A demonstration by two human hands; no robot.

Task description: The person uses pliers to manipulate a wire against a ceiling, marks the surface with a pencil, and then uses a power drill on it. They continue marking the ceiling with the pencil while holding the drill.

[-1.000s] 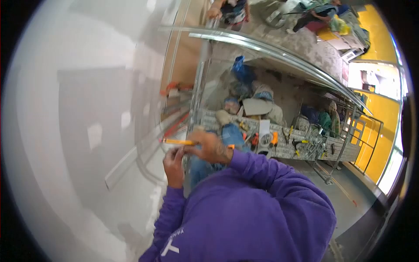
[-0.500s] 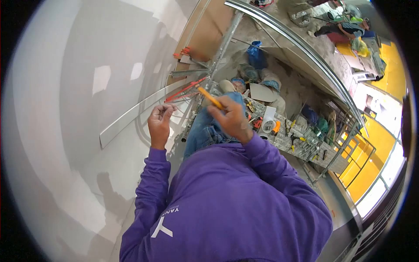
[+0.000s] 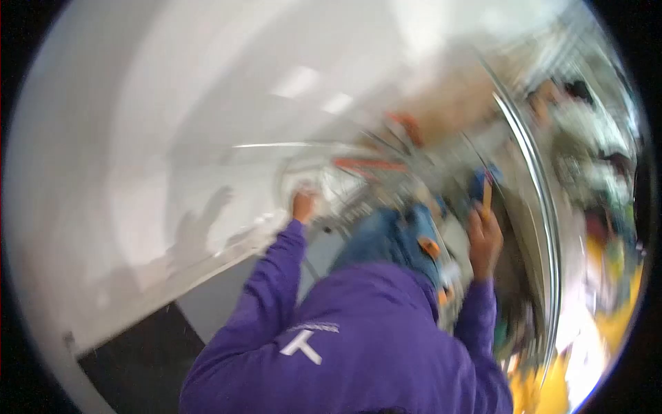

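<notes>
My right hand [image 3: 485,245] is raised on the right side, fingers wrapped round a slim yellow-orange stick-like tool [image 3: 487,196] that points upward. Blur hides the tool's far end, so its exact kind cannot be made out. My left hand [image 3: 304,203] is up near the white wall [image 3: 207,90], on the left of my legs. Its fingers are smeared by motion, and anything in them is hidden. Just beyond the left hand are blurred red-orange strips [image 3: 369,164].
A curved metal rail [image 3: 545,200] runs down the right side. My jeans [image 3: 383,241] are above the tool-strewn platform, with an orange item [image 3: 428,246] beside them. A blue bag [image 3: 483,178] lies behind the tool. Dark flooring [image 3: 141,359] shows at lower left.
The view has swung and blurred. My right hand has moved away from my left, out to the right, and the yellow tool now points up instead of toward the left hand.
</notes>
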